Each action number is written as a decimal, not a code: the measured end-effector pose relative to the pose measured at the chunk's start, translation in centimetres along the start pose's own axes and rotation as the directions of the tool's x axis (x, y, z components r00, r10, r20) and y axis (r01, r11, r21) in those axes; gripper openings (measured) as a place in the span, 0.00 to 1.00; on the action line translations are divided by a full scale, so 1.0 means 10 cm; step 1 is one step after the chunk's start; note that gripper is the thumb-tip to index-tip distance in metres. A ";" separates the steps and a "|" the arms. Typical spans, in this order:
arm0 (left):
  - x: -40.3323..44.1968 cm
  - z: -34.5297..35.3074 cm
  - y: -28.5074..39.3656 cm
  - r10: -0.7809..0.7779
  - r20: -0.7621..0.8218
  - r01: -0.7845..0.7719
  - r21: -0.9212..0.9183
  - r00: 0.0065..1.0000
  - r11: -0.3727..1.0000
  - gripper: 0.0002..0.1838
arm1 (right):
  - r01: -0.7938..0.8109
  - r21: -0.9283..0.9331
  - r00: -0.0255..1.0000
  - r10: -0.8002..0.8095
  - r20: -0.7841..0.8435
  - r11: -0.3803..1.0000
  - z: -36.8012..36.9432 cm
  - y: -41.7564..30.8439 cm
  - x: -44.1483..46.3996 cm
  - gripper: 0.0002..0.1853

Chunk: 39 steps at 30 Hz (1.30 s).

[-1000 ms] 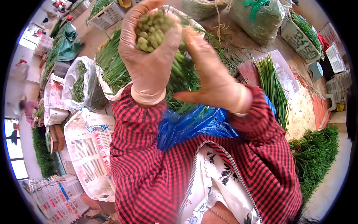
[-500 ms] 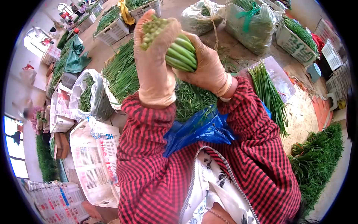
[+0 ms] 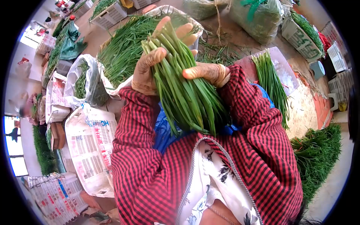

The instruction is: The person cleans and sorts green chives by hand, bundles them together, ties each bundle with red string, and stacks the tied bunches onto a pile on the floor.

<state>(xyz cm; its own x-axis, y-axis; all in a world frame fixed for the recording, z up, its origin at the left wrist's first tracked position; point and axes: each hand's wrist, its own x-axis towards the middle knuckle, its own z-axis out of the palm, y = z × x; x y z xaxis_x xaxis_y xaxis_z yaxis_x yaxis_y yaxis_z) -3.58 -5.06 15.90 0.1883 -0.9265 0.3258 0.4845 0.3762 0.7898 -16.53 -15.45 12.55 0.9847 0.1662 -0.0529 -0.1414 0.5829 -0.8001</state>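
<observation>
A thick bunch of garlic chives [image 3: 187,93] is up in front of me, pale cut ends pointing away and green leaves hanging toward my chest. Around its left side wraps my left hand [image 3: 147,71], in a thin tan glove, thumb across the stems. My right hand [image 3: 208,73], gloved too, grips the bunch from the right with its thumb over the leaves; some of its fingers are hidden behind the bunch. Beneath the leaves, blue plastic [image 3: 159,129] covers my lap. Just beyond my left hand, loose chives [image 3: 125,56] fill a lined white container.
Another chive bunch [image 3: 272,88] lies on a board [image 3: 287,75] to the right. More greens [image 3: 318,161] are heaped at lower right. A white crate [image 3: 90,157] leans at my left, near a plastic bag of greens [image 3: 80,80]. Filled bags [image 3: 258,22] and crates [image 3: 302,37] stand farther back.
The bunch has tipped from its cut ends facing me to its leaves hanging toward me. My hands have shifted on it, with more of the loose chives behind now visible.
</observation>
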 end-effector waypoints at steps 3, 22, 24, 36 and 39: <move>0.00 -0.14 0.02 -0.001 0.068 0.006 -0.071 0.998 0.997 0.48 | -0.083 0.046 0.996 0.081 0.046 0.995 -0.10 0.07 0.12 0.37; -1.22 -1.35 0.22 0.133 -0.703 -0.212 -0.026 0.698 0.977 0.10 | -0.221 -0.769 0.895 -0.188 -0.404 0.600 -1.00 0.00 -0.05 0.19; -1.28 -1.31 0.21 0.099 -0.720 -0.194 -0.051 0.687 0.980 0.10 | -0.155 -0.890 0.952 -0.176 -0.250 0.428 -1.23 0.15 -0.01 0.26; -1.19 -1.15 0.16 0.152 -0.798 -0.330 -0.062 0.584 0.942 0.10 | -0.005 -0.697 0.934 -0.246 -0.260 0.717 -0.10 0.44 0.26 0.12; -1.12 -1.01 0.17 0.233 -0.729 -0.339 0.001 0.644 0.941 0.10 | 0.067 -0.792 0.923 -0.338 -0.181 0.606 -0.10 0.57 0.38 0.14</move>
<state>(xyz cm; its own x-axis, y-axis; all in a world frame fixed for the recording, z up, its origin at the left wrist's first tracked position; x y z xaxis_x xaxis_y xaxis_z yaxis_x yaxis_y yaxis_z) 3.73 5.85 8.31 0.8568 -0.5155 0.0145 0.3912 0.6681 0.6330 -13.50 -12.26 7.20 0.9756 -0.1879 0.1136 0.0609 -0.2657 -0.9621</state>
